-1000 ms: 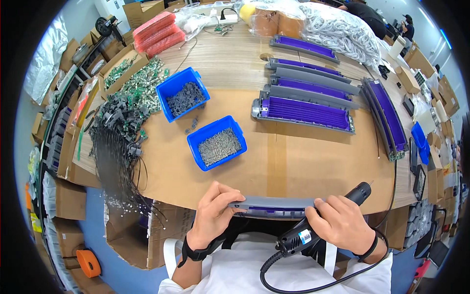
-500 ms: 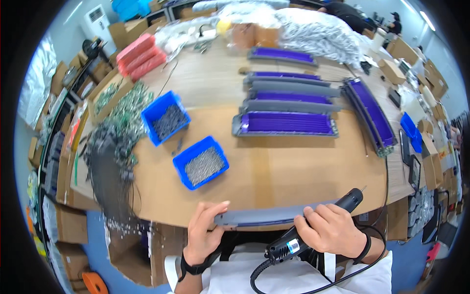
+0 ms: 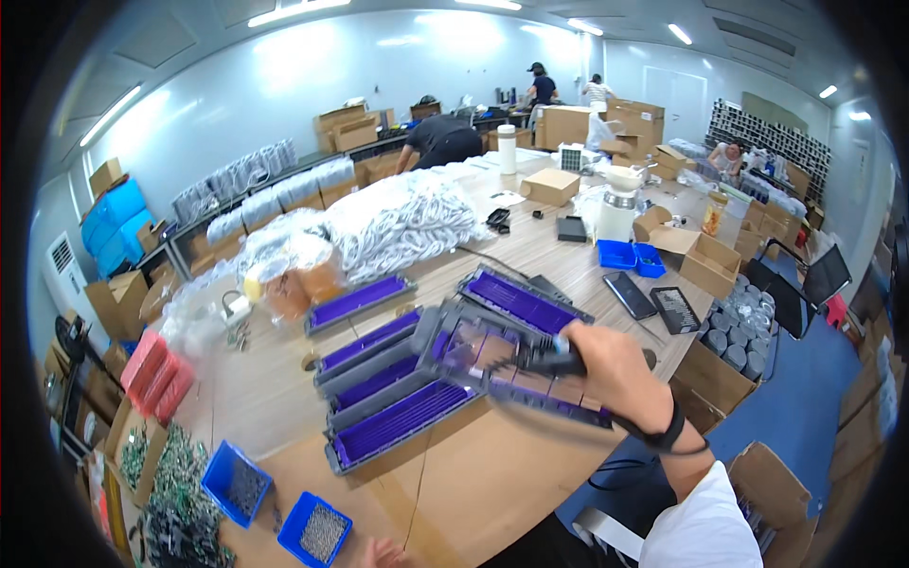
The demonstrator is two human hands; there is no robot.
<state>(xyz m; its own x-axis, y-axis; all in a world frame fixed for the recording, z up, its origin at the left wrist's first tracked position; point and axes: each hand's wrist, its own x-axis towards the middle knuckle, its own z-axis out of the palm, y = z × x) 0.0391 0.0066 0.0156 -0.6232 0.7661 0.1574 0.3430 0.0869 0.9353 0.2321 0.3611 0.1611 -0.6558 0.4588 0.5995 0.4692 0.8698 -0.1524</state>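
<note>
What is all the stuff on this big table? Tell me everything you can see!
Table: one, wooden, fills the middle.
Purple trays: several, purple and grey, stacked at centre.
Held panel: one, grey and purple, blurred, in the right hand.
Blue bins: two, holding small metal parts, lower left.
White bundles: a heap, behind the trays.
Red packs: a few, left edge.
Cardboard boxes: many, brown, right and back.
Other people: several, far back.
Right hand: gripping the panel, black wrist strap.
Left hand: only fingertips, bottom edge.

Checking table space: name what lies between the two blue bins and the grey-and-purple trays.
Head view: only bare cardboard-covered tabletop separates the blue bins from the nearest grey-and-purple tray.
</note>
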